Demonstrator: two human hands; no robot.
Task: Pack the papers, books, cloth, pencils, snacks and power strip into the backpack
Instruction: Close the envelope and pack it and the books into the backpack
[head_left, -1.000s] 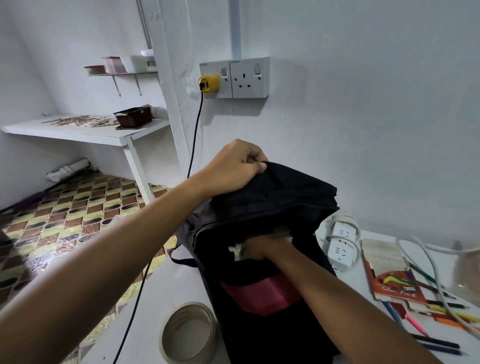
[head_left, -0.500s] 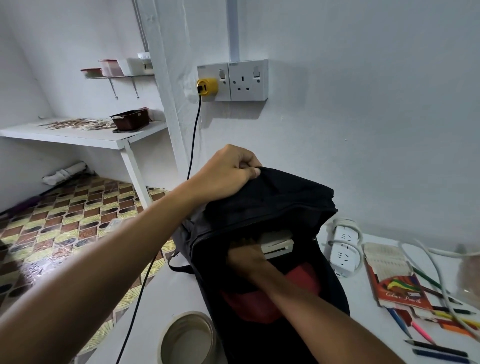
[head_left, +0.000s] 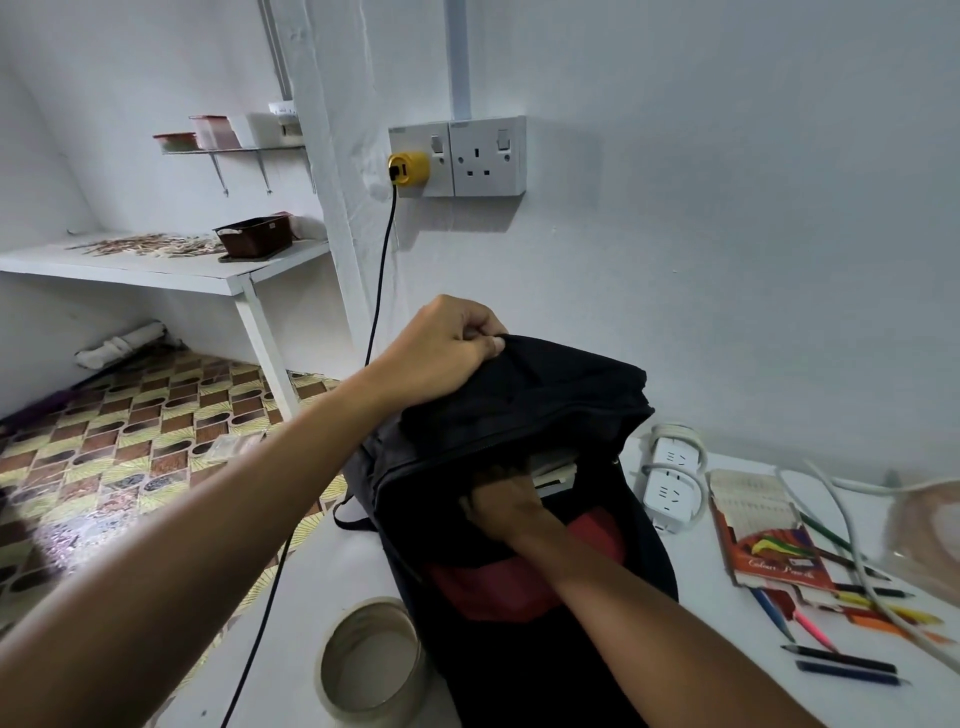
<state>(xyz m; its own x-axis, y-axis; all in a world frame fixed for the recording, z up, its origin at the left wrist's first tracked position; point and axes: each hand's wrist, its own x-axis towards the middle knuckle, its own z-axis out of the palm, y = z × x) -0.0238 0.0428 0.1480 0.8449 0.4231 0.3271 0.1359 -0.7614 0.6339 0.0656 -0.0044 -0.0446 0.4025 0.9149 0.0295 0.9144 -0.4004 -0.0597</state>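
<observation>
Backpack (head_left: 519, 415) stands upright on the worktop (head_left: 332, 561); left hand (head_left: 441, 348) pinches its top flap open, right hand (head_left: 498, 506) reaches inside, grip hidden. Power strip (head_left: 670, 488) lies just right, nearer the right hand.

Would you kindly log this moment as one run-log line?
left hand: grips backpack top | right hand: inside backpack, grip unclear | power strip, pencils: on table, unpacked

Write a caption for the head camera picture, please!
Left hand holds the black backpack open while right hand reaches inside.
</observation>
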